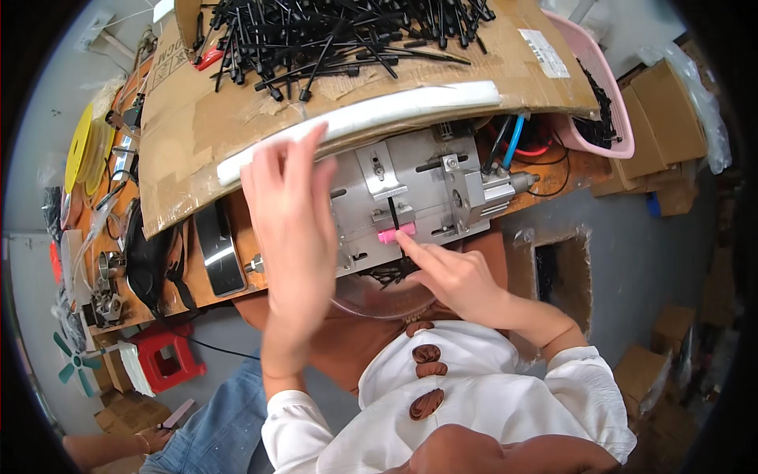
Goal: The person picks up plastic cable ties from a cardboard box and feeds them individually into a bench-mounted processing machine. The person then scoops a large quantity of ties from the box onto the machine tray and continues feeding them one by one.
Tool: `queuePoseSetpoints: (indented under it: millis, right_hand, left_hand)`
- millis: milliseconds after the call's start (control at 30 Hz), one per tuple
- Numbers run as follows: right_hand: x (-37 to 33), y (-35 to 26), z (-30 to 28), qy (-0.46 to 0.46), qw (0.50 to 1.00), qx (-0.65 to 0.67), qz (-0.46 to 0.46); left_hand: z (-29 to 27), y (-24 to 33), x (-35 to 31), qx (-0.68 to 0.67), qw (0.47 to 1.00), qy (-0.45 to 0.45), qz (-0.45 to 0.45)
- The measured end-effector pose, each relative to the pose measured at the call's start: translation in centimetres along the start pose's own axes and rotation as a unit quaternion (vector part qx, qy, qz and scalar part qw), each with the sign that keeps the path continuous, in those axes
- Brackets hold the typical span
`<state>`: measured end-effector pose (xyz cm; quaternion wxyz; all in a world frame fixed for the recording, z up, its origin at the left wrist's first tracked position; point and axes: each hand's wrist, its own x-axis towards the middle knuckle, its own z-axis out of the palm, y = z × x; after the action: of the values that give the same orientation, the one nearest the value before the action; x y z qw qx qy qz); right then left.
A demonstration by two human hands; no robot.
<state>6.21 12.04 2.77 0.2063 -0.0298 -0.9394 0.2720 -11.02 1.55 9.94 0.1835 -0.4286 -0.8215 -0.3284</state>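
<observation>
A grey metal fixture (359, 170) lies on the bench in front of me. On its near part is a small pink piece (392, 235), with a thin black rod (395, 209) running across it. My right hand (458, 280) reaches in from the right; its stretched index finger touches the rod's near end beside the pink piece, and its thumb is apart. Over the fixture's left side my left hand (292, 209) is raised, slightly blurred. Its fingers extend toward the white padded strip (426, 99), and nothing shows in them.
Many black rods (316, 39) lie piled on the cardboard sheet (181, 154) behind the fixture. A pink basket (620, 118) stands at the far right. A smartphone (221, 249) lies left of the fixture. Below its front edge sits a clear bowl (371, 300) with black pieces.
</observation>
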Motion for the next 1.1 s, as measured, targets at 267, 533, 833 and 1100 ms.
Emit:
queuePoseSetpoints:
  millis: [267, 533, 833, 1100]
  right_hand:
    - [16.4, 4.1, -7.7, 0.184, 0.957, -0.152, -0.165]
    - [26.1, 2.4, -4.9, -0.051, 0.921, -0.349, -0.164]
    - [26.2, 6.5, -10.0, -0.127, 0.989, -0.043, -0.053]
    - [25.5, 6.4, -11.1, -0.044, 0.896, 0.438, 0.061]
  left_hand:
    - [0.8, -5.9, 7.3, -0.001, 0.990, -0.138, 0.027]
    - [-5.1, -7.4, 5.4, -0.090, 0.980, -0.176, -0.005]
    - [-4.1, -8.4, 3.6, -0.102, 0.989, -0.109, -0.001]
    - [-2.5, -7.7, 1.7, -0.129, 0.991, 0.007, -0.031]
